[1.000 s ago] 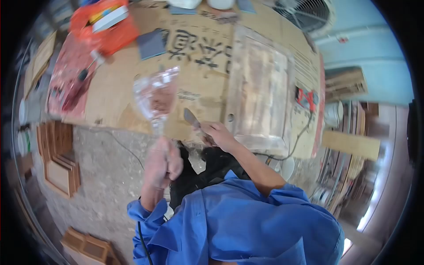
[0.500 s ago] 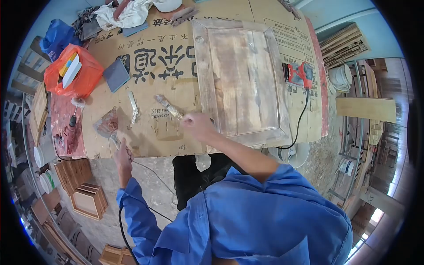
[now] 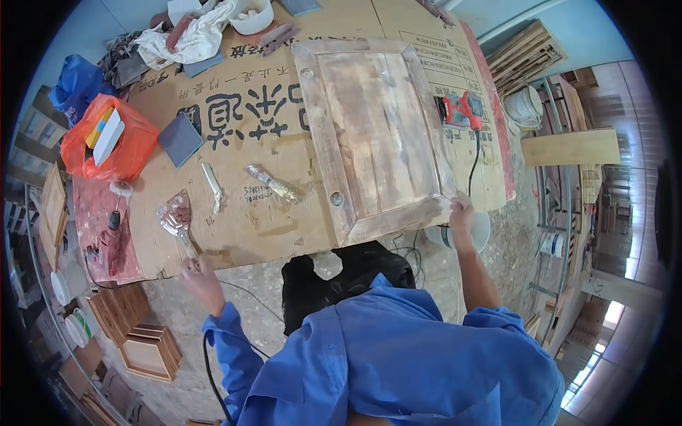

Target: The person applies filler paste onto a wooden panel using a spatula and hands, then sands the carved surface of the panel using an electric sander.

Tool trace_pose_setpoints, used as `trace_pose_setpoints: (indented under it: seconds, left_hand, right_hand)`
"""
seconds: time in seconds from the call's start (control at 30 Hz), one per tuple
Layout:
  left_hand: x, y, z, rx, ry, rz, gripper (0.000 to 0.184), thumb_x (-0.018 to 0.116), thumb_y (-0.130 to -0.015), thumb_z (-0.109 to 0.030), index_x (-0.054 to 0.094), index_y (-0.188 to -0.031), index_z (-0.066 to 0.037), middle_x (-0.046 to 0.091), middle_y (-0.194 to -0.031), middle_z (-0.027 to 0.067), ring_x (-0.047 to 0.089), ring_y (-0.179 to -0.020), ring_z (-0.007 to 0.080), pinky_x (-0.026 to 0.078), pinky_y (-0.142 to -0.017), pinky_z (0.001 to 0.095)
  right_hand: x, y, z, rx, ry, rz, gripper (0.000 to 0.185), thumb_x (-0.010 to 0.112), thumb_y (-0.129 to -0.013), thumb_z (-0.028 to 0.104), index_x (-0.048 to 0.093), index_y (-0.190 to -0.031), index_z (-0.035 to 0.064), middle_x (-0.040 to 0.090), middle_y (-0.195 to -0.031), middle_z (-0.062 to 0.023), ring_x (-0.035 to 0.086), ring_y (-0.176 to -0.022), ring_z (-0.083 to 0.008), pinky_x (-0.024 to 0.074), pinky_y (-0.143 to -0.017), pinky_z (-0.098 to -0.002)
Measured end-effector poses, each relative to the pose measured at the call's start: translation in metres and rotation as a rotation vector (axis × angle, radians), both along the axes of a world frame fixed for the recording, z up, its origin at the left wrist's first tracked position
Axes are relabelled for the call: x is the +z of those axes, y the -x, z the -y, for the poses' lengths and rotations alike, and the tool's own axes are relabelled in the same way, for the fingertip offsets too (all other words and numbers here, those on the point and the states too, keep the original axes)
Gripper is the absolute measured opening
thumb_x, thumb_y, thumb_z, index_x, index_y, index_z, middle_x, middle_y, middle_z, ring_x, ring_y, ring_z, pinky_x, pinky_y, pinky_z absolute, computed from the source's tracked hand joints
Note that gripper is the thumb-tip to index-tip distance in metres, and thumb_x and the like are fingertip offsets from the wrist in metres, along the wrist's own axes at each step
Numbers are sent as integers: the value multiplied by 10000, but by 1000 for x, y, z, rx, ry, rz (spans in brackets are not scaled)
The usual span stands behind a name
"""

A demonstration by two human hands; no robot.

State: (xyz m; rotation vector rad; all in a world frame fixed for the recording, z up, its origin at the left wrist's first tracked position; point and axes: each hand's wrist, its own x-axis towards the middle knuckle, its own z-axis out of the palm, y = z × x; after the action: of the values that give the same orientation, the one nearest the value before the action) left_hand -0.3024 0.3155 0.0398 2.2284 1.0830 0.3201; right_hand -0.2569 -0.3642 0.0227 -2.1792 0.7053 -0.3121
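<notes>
At the table's near edge on the left, my left hand [image 3: 201, 282] is closed round the handle end of a wide putty knife [image 3: 175, 217], whose stained blade lies over the cardboard. My right hand [image 3: 462, 211] has its fingers closed at the near right corner of a framed wooden panel [image 3: 380, 135]; whether it grips the corner is hard to make out. The panel lies slightly turned on the cardboard [image 3: 284, 238]. Between the wide knife and the panel rest a narrow scraper [image 3: 213, 186] and a second putty-smeared knife [image 3: 271, 183].
A red sander [image 3: 463, 111] with a cord sits right of the panel. On the left are an orange bag [image 3: 110, 138], a dark grey sheet [image 3: 180, 139] and a red drill [image 3: 112, 245]. White cloth [image 3: 188, 39] and a white bowl [image 3: 252, 15] stand at the back.
My right hand has let go of the smeared knife, now lying on the cardboard, and moved right to the panel's corner. The panel appears slightly turned. My left hand stays on the wide knife.
</notes>
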Motion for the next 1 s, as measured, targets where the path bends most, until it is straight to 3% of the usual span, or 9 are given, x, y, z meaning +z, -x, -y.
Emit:
trace_pose_setpoints:
  seconds: [0.07, 0.13, 0.27, 0.3, 0.43, 0.47, 0.53, 0.73, 1.0]
  left_hand:
    - [18, 4, 48, -179, -133, 101, 333, 757, -910, -225, 659, -1136, -1, 687, -908, 122, 636, -820, 286, 527, -770, 385]
    - [26, 2, 108, -268, 196, -31, 297, 738, -903, -175, 650, -1119, 9, 680, -1009, 153, 639, -882, 297, 521, -821, 386]
    - [6, 2, 232, -524, 339, 5, 419, 768, -858, -196, 609, -1169, 34, 679, -1044, 196, 643, -908, 354, 519, -849, 415]
    - [8, 1, 259, -512, 334, 5, 419, 768, -858, -196, 609, -1169, 34, 679, -1044, 196, 643, -908, 354, 519, -849, 415]
    - [4, -7, 329, -333, 296, -106, 498, 801, -833, -238, 599, -1187, 48, 671, -1027, 212, 641, -907, 375, 518, -855, 427]
    - [-3, -6, 339, -307, 276, -121, 512, 809, -828, -245, 599, -1185, 55, 670, -1023, 214, 643, -903, 376, 521, -847, 425]
    - [-9, -5, 351, -267, 233, -148, 539, 826, -818, -260, 601, -1182, 67, 669, -1015, 217, 647, -895, 379, 527, -832, 422]
    - [-3, -43, 362, -105, 273, -377, 574, 856, -798, -277, 596, -1161, 84, 668, -992, 226, 655, -855, 359, 541, -795, 418]
    - [-15, -5, 391, -16, 348, -234, 504, 860, -804, -232, 601, -1107, 76, 662, -914, 174, 651, -791, 278, 545, -732, 358]
  right_hand:
    - [15, -18, 3, 25, 201, 12, 372, 582, -890, 17, 651, -1255, 27, 678, -1091, -139, 635, -971, -287, 502, -869, -356]
    - [32, -54, 5, 111, 380, 54, 452, 610, -871, 11, 622, -1322, 43, 665, -1201, -152, 621, -1084, -328, 485, -958, -384]
    - [89, -150, 15, 251, 543, 133, 656, 694, -829, 19, 535, -1460, 99, 580, -1430, -150, 540, -1302, -368, 422, -1104, -451]
    - [108, -176, 18, 267, 503, 94, 649, 730, -857, 130, 524, -1472, 118, 529, -1483, -155, 515, -1323, -390, 404, -1123, -477]
    - [81, -286, 69, 346, 684, 191, 672, 732, -883, 421, 527, -1457, 139, 517, -1405, -208, 529, -1251, -427, 461, -1056, -492]
    - [78, -302, 74, 352, 662, 184, 672, 732, -883, 421, 527, -1457, 139, 517, -1405, -208, 529, -1251, -427, 461, -1056, -492]
    - [80, -319, 70, 459, 691, -213, 654, 742, -865, 441, 549, -1437, 191, 540, -1340, -206, 559, -1209, -418, 505, -982, -514]
    - [91, -320, 69, 289, 615, -325, 700, 780, -811, 454, 565, -1432, 212, 602, -1274, -185, 642, -1099, -386, 528, -930, -492]
    - [86, -317, 76, 325, 548, -291, 661, 795, -792, 434, 593, -1375, 199, 638, -1205, -181, 680, -972, -387, 551, -849, -470]
